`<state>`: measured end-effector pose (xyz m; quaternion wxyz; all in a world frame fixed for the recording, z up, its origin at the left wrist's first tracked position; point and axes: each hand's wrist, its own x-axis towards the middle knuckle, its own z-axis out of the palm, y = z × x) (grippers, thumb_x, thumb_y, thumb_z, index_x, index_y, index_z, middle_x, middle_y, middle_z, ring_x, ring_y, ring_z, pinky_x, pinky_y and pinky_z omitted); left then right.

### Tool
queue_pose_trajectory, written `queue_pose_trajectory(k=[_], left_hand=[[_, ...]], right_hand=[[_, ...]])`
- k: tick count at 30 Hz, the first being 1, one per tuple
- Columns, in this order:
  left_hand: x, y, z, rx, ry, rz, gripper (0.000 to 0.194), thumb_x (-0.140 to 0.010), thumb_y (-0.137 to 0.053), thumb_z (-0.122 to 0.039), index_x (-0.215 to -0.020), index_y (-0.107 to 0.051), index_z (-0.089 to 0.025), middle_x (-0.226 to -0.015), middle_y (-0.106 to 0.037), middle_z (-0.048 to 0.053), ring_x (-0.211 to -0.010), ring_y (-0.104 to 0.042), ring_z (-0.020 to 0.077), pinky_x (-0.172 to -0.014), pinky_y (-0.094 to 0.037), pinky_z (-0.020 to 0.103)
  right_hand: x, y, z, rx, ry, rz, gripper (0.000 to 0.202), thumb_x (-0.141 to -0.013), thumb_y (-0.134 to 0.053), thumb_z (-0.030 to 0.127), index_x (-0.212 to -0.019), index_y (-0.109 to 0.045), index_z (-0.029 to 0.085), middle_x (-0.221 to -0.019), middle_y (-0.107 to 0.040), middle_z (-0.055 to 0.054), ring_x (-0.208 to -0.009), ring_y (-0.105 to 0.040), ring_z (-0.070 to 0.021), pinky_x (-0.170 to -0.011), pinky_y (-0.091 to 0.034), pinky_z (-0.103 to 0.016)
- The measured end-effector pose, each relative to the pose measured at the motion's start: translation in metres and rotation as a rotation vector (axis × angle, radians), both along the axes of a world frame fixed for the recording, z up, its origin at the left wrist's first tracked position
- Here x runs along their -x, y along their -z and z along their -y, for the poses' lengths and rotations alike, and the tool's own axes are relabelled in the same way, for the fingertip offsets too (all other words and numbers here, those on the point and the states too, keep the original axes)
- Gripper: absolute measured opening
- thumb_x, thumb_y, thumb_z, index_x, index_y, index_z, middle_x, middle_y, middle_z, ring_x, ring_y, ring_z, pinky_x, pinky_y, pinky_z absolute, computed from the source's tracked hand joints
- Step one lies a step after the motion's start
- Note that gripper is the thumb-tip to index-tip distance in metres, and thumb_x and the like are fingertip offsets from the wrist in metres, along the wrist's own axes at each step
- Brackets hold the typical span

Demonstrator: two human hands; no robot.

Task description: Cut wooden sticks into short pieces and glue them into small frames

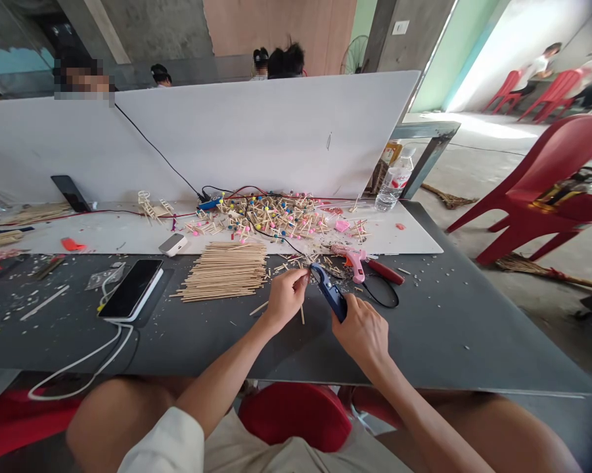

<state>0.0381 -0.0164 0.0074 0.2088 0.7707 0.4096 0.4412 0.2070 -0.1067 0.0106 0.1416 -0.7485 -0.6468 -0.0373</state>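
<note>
My right hand point(362, 332) is wrapped around the handle of a dark blue hand cutter point(331, 292), its head pointing up and to the left. My left hand point(286, 295) is closed in a pinch beside the cutter's head. A thin wooden stick point(303, 315) shows below the left fingers; they hide its upper part. Left of my hands lies a wide row of wooden sticks point(227, 270). Short cut pieces point(325, 264) are scattered behind the cutter. A pink glue gun point(356, 261) lies behind my right hand, next to a dark red handle point(387, 270).
A heap of stick pieces with coloured balls point(276, 217) lies before the white partition point(256, 144). A phone point(133, 289) with a white cable point(79, 378) is at left, near a small white box point(173, 244). A water bottle point(395, 180) stands at right.
</note>
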Motion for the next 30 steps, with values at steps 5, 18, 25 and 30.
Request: queue_pose_trajectory(k=[5, 18, 25, 30], left_hand=[[0.0, -0.002, 0.0, -0.023, -0.011, -0.02, 0.024, -0.099, -0.048, -0.029, -0.097, -0.069, -0.017, -0.081, -0.071, 0.006, -0.065, -0.061, 0.015, -0.061, -0.044, 0.025], [-0.001, 0.0, 0.001, -0.036, 0.039, 0.02, 0.026, -0.099, -0.047, -0.029, -0.106, -0.07, -0.017, -0.085, -0.072, 0.007, -0.071, -0.065, 0.0154, -0.067, -0.05, 0.026], [0.001, 0.004, 0.0, -0.159, 0.124, -0.077, 0.038, -0.101, -0.034, -0.019, -0.128, -0.061, -0.021, -0.086, -0.066, 0.005, -0.075, -0.063, 0.0133, -0.069, -0.051, 0.024], [0.002, 0.008, 0.0, -0.264, 0.174, -0.161, 0.034, -0.099, -0.033, -0.013, -0.119, -0.059, -0.02, -0.089, -0.067, 0.006, -0.072, -0.064, 0.0126, -0.066, -0.051, 0.023]], right_hand=[[0.001, 0.0, 0.0, 0.027, 0.01, 0.006, 0.016, -0.088, -0.058, 0.033, -0.095, -0.06, 0.019, -0.082, -0.068, -0.005, -0.078, -0.064, -0.0211, -0.061, -0.031, -0.03], [-0.002, -0.002, -0.004, 0.16, 0.014, -0.141, 0.017, -0.09, -0.053, 0.036, -0.089, -0.06, 0.021, -0.071, -0.067, -0.004, -0.063, -0.061, -0.0196, -0.055, -0.024, -0.028], [-0.014, -0.002, -0.015, 0.255, -0.031, -0.802, 0.03, -0.087, -0.054, 0.045, -0.069, -0.052, 0.021, -0.057, -0.061, 0.0, -0.054, -0.056, -0.0163, -0.055, -0.035, -0.026], [-0.02, -0.004, -0.018, 0.303, -0.052, -1.192, 0.033, -0.081, -0.06, 0.048, -0.069, -0.052, 0.019, -0.057, -0.061, -0.001, -0.053, -0.054, -0.0146, -0.055, -0.04, -0.026]])
